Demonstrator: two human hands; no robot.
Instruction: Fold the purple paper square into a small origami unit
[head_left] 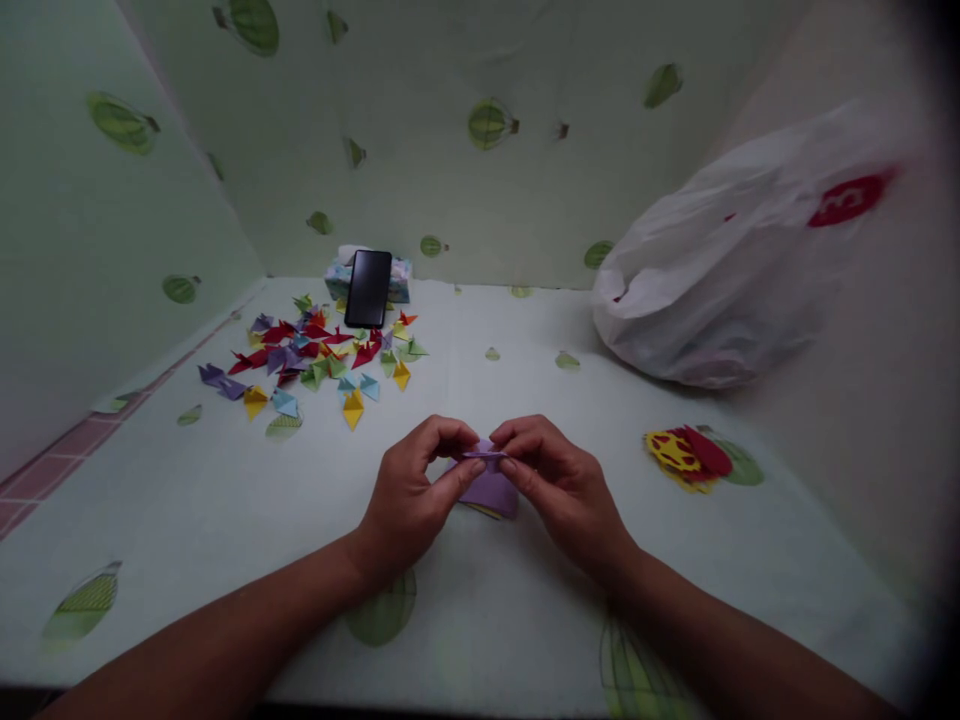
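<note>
Between the fingertips of my left hand (420, 480) and my right hand (559, 490) is a small folded piece of purple paper (485, 455), seen nearly edge-on. Both hands pinch it, one at each end, with thumbs toward me. Just beneath it on the table lies a stack of square paper (491, 493), purple on top with a yellow edge showing below. My fingers hide part of the folded paper, so its full shape is not clear.
Several folded paper cranes (322, 350) in many colours lie at the left back. Behind them a black phone (368, 289) leans on a tissue box (400, 281). A white plastic bag (720, 270) stands at the right, with yellow and red paper cut-outs (679, 452) in front.
</note>
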